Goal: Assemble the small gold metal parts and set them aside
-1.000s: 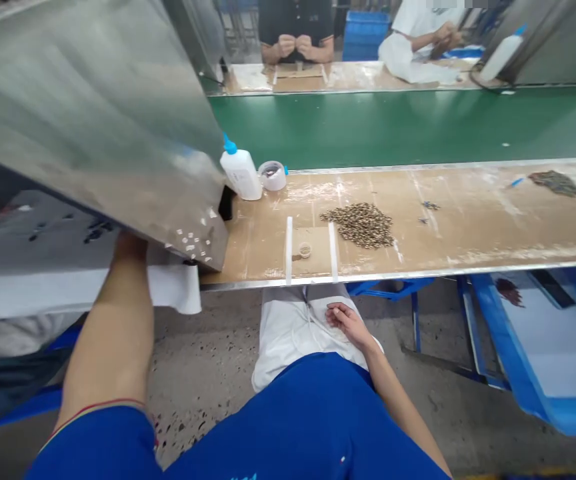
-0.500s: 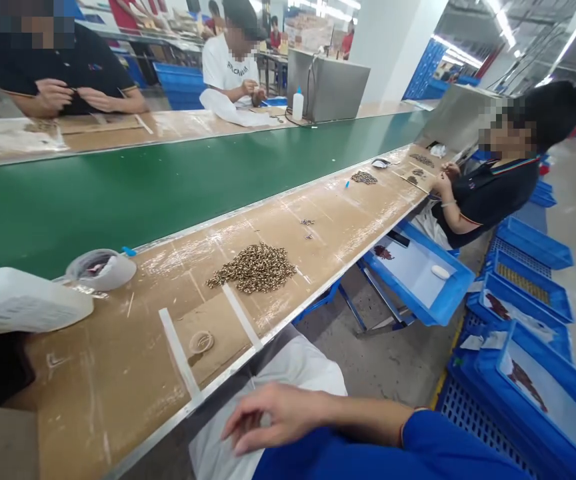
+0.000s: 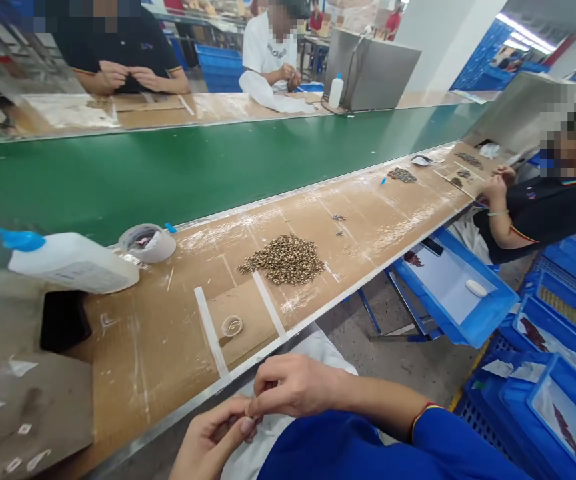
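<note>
1. A bench worker's left hand (image 3: 213, 443) and right hand (image 3: 293, 385) met above a white cloth (image 3: 318, 353) on the lap, just beside the aluminium edge (image 3: 168, 417) of a cardboard-topped bench.
2. The thumbs and fingertips (image 3: 255, 403) of both hands were closed in a tight pinch. Whatever they gripped was too small or too hidden to make out.
3. A heap of small gold-and-dark metal pieces (image 3: 283, 260) lay on the bench, apart from the hands, apparently left spread out for easy picking.
4. Two white tape strips (image 3: 211, 340) flanked a small round dish (image 3: 232, 325) directly before the worker, seemingly marking off a bay to keep it in place.
5. A squeeze bottle (image 3: 71, 263) and a roll of tape (image 3: 147, 243) stood along the back of the bench, by a green conveyor belt (image 3: 168, 173), seemingly kept clear of the working strip.
6. Farther along, a co-worker's hands (image 3: 495, 190) reached over the bench, above a blue tray (image 3: 453, 287).
7. The bottle's white label bore print too small to read. Lettering on a white T-shirt (image 3: 273, 50) across the belt was likewise illegible.
</note>
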`<state>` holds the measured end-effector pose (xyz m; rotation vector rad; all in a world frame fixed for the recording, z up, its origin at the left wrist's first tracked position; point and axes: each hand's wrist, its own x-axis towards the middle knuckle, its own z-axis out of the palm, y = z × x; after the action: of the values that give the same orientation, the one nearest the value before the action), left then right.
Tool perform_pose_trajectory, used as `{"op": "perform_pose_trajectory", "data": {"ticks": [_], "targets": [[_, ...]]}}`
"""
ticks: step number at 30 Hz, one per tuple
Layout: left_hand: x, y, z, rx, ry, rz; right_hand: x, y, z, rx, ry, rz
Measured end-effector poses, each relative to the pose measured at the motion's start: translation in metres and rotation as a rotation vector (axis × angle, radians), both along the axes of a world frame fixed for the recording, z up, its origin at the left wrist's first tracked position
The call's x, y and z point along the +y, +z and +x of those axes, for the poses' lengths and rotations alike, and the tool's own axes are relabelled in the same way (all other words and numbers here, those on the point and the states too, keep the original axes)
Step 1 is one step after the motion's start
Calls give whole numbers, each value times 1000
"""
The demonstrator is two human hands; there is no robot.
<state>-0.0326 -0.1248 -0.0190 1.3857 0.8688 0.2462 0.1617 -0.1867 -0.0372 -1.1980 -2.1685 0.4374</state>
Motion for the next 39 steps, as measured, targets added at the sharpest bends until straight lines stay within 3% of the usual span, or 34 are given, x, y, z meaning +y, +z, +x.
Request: {"op": "perform_pose_trajectory", "data": {"ticks": [3,8,13,17,24,32,39], "targets": [[10,-3,-4,-51,-56,34,7,0,-2,12,-1,25],[8,-12,-1,-127,157,233,13,2,15,317,-97,-81],[12,-42,9,-128,393,433,36,-16,36,500,-402,-267],[19,-64,12,-176,425,376,54,-34,27,557,-425,-339],[22,-64,19,-191,407,338,71,-36,21,424,-447,-172],[32,-62,29,-187,365,324,96,-30,23,200,-237,-108],[29,-64,30,-166,406,329,102,-23,26,-27,-213,74]]}}
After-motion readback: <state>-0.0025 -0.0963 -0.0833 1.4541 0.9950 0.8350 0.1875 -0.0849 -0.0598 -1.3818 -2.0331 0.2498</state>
